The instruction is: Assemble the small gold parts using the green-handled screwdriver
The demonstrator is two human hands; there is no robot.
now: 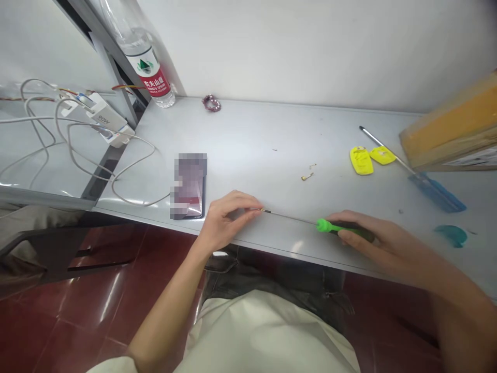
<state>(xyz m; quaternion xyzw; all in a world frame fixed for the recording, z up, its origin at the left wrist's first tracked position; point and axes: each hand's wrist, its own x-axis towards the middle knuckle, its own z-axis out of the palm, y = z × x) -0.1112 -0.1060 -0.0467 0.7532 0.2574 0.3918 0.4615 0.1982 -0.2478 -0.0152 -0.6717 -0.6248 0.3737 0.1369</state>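
My right hand (373,241) grips the green and black handle of a thin screwdriver (330,226) that lies nearly level above the front edge of the grey table (256,134). The slim metal shaft runs left to its tip at my left hand (227,217). That hand's fingers are pinched together at the tip, on something too small to make out. A dark phone (189,189) lies just left of my left hand. Small brass-coloured bits (307,176) lie on the table beyond the shaft.
Two yellow plastic pieces (367,158), a blue-handled screwdriver (421,176) and a teal piece (452,234) lie at the right. A cardboard box (454,127) sits far right. A water bottle (149,72), a bead bracelet (212,103), white cables and a charger (103,122) are at the left.
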